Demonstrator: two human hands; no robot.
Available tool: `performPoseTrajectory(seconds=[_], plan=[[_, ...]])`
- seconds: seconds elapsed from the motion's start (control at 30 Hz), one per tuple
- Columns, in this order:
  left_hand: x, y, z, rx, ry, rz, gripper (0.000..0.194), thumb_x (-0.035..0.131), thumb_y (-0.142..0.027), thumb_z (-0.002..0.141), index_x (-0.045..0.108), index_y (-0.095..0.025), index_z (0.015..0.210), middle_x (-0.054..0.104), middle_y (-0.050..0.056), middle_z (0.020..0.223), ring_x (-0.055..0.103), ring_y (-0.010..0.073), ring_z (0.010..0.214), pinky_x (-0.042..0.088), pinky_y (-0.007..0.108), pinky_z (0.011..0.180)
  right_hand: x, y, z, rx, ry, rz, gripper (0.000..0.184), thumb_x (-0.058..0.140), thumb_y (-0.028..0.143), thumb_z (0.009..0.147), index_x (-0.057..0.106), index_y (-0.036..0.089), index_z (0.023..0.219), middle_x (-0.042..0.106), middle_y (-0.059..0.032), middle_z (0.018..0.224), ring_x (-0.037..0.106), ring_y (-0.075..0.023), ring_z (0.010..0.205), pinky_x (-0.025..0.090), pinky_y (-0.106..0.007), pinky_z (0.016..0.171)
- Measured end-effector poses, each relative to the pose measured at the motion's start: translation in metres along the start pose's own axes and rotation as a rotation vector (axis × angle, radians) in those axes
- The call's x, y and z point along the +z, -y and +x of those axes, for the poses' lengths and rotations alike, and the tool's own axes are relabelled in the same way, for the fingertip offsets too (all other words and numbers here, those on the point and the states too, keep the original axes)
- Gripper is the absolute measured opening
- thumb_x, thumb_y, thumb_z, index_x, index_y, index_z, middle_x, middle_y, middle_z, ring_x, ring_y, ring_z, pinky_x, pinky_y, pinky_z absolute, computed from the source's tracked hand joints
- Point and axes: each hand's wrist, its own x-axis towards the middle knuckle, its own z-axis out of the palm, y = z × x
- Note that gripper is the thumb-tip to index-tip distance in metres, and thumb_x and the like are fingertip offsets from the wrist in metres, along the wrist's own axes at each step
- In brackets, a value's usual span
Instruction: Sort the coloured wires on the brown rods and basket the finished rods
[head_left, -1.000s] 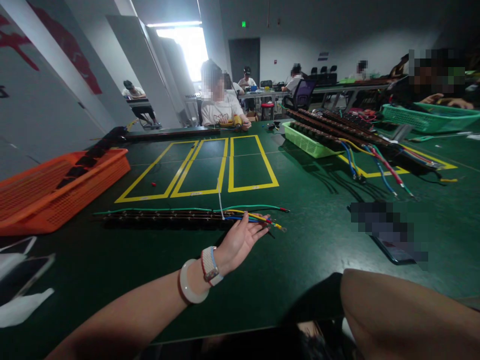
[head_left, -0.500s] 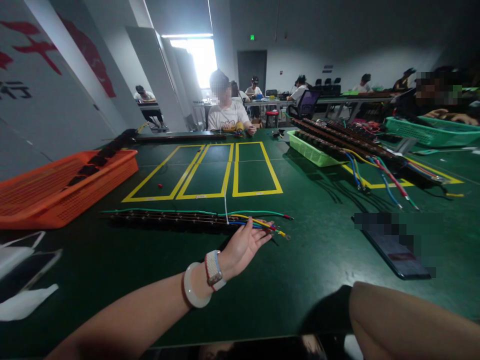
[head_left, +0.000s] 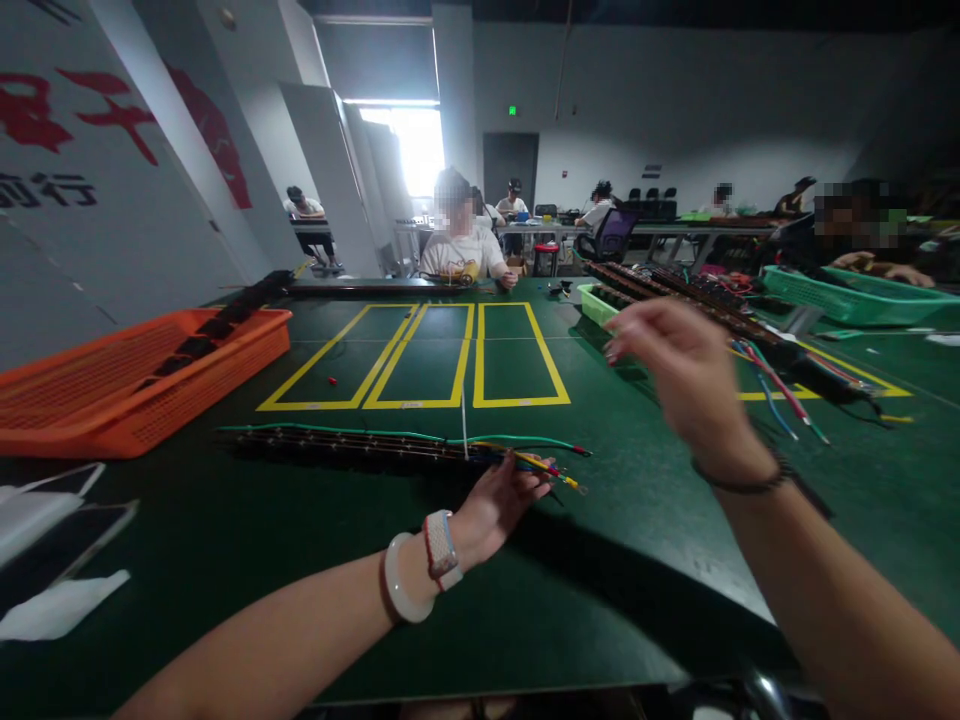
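Note:
A long dark wiring harness (head_left: 352,445) lies across the green table, with a green wire (head_left: 525,438) along its top. Yellow, blue and red leads with ring terminals (head_left: 574,484) stick out of its right end. My left hand (head_left: 499,505), with a watch and a white bangle at the wrist, is closed round these leads from below. A thin white cable tie (head_left: 464,425) stands upright from the harness just left of that hand. Above the table on the right, my right hand (head_left: 679,370) is in the air, blurred, its fingers loosely bent with nothing seen in them.
An orange basket (head_left: 217,385) with a dark harness leaning in it stands left. Yellow tape frames (head_left: 525,402) mark the table. More harnesses (head_left: 697,300) rest over a light green basket (head_left: 596,305) at right. A person (head_left: 465,245) sits opposite. White wrapping (head_left: 67,605) lies near left.
My right hand has risen into view over the right side of the table, now covering part of the wires there. My left hand has closed more round the leads. The view has tilted slightly up.

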Motion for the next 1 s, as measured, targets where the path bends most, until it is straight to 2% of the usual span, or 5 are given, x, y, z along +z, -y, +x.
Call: performPoseTrajectory(seconds=[0.17,0.33,0.63,0.8,1.0], plan=[[0.004,-0.003,-0.001,-0.025,-0.067,-0.017,0.027,0.045,-0.033,0.091,0.052,-0.011,0.103,0.060,0.019,0.112,0.057,0.0240,0.108,0.036,0.045,0.103,0.061,-0.070,-0.033,0.093,0.374,-0.166,0.021,0.057,0.034,0.086,0.066,0.017,0.095,0.065,-0.0055,0.092,0.059,-0.0161,0.085,0.045,-0.030,0.078],[0.007,-0.005,-0.002,-0.046,-0.116,-0.031,0.023,0.047,-0.030,0.090,0.048,-0.010,0.101,0.059,0.020,0.111,0.058,0.0249,0.107,0.038,0.045,0.102,0.070,-0.094,-0.061,0.058,0.546,-0.242,0.022,0.056,0.035,0.087,0.066,0.020,0.100,0.065,-0.0054,0.095,0.059,-0.0179,0.089,0.042,-0.033,0.084],[0.007,-0.004,-0.003,-0.012,-0.054,0.011,0.023,0.047,-0.032,0.090,0.053,-0.010,0.092,0.063,0.018,0.101,0.060,0.0235,0.100,0.040,0.043,0.100,0.070,-0.096,-0.056,0.181,0.506,-0.200,0.011,0.067,0.026,0.078,0.063,0.016,0.080,0.064,-0.0010,0.075,0.057,-0.0116,0.065,0.040,-0.020,0.057],[0.004,-0.003,-0.003,-0.002,-0.040,0.027,0.027,0.047,-0.034,0.090,0.056,-0.009,0.091,0.064,0.017,0.099,0.061,0.0226,0.096,0.041,0.043,0.098,0.081,-0.098,-0.052,0.060,0.325,-0.369,0.008,0.064,0.024,0.082,0.064,0.016,0.079,0.063,-0.0030,0.080,0.057,-0.0135,0.074,0.041,-0.023,0.068],[0.004,-0.004,-0.001,-0.029,-0.063,-0.024,0.024,0.049,-0.033,0.089,0.055,-0.010,0.088,0.064,0.016,0.098,0.061,0.0223,0.097,0.041,0.042,0.099,0.091,-0.104,-0.049,-0.029,0.414,-0.608,0.013,0.058,0.025,0.087,0.066,0.017,0.083,0.062,-0.0048,0.080,0.056,-0.0167,0.080,0.038,-0.028,0.073]])
